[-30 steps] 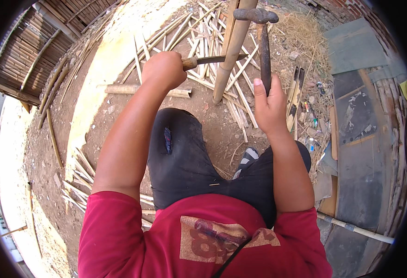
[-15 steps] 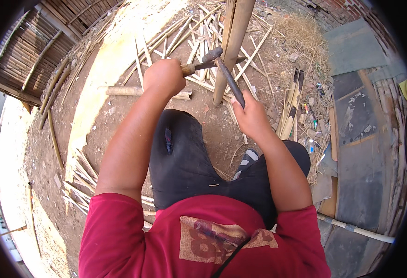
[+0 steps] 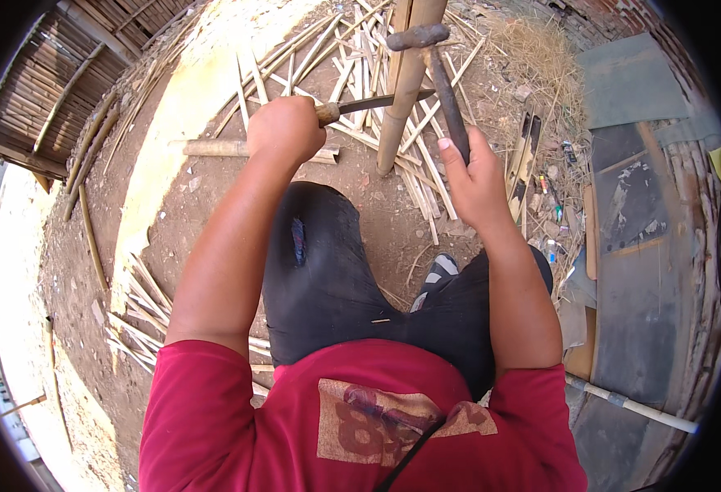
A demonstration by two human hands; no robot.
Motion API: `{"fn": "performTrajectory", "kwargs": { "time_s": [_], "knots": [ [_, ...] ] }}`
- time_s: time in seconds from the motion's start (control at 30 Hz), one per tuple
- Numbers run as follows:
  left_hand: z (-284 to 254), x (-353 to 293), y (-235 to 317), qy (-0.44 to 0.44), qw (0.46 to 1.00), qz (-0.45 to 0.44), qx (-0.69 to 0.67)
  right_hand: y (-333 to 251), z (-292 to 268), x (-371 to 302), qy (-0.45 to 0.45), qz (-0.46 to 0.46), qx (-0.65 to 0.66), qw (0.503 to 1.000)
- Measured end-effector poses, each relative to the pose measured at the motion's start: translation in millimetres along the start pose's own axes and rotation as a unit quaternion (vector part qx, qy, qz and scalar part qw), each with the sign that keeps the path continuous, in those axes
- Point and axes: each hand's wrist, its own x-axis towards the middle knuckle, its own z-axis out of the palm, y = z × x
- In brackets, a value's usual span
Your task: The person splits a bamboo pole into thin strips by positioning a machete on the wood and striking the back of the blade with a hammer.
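Note:
My left hand (image 3: 289, 131) is closed round the wooden handle of a long-bladed knife (image 3: 369, 103). Its dark blade runs to the right, across an upright bamboo pole (image 3: 396, 123), and the tip shows past the pole's right side. A split runs along the upper part of the pole, whose lower end stands on the dirt. My right hand (image 3: 477, 179) grips the dark handle of a hammer (image 3: 449, 102). The hammer's head is raised above the blade, in front of the pole and apart from the knife.
Split bamboo strips (image 3: 365, 70) lie piled behind the pole, and more strips (image 3: 143, 316) lie at the lower left. A cut bamboo length (image 3: 213, 148) rests on the ground left of the pole. Dry straw (image 3: 537, 66), litter and dark sheets (image 3: 635, 320) are at the right.
The hammer has risen from beside the blade and swung right and up, with my right hand shifting right. The knife sits slightly higher and shows more of its blade against the pole.

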Motion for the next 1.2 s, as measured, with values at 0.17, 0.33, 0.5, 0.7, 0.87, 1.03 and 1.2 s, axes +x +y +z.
{"fn": "performTrajectory", "kwargs": {
  "time_s": [0.17, 0.33, 0.5, 0.7, 0.87, 1.03, 1.2],
  "knots": [
    [0.3, 3.6, 8.3, 0.001, 1.000, 0.011, 0.000, 16.3, 15.0, -8.5, 0.021, -0.027, -0.056, 0.998],
    [7.0, 0.6, 0.3, 0.010, 1.000, -0.007, -0.011, -2.6, -4.4, 5.4, -0.020, -0.026, -0.032, 0.999],
    [3.2, 1.2, 2.7, 0.004, 1.000, -0.007, -0.013, -10.5, 14.4, -1.8, 0.078, -0.035, -0.001, 0.996],
    [5.0, -9.5, 6.6, 0.027, 0.999, -0.006, -0.020, 2.3, 20.9, 1.0, -0.045, 0.018, -0.059, 0.997],
    [4.7, -3.9, 1.2, 0.010, 1.000, -0.009, -0.024, -9.0, 19.7, -4.8, 0.020, -0.008, -0.024, 0.999],
    [8.1, -9.5, 2.1, 0.032, 0.999, -0.002, -0.039, 12.7, 19.3, -11.0, -0.067, 0.043, -0.111, 0.991],
    [13.8, -6.3, -6.3, 0.012, 0.999, -0.017, -0.035, -24.6, 12.1, -10.7, 0.036, -0.020, 0.008, 0.999]
  ]
}}
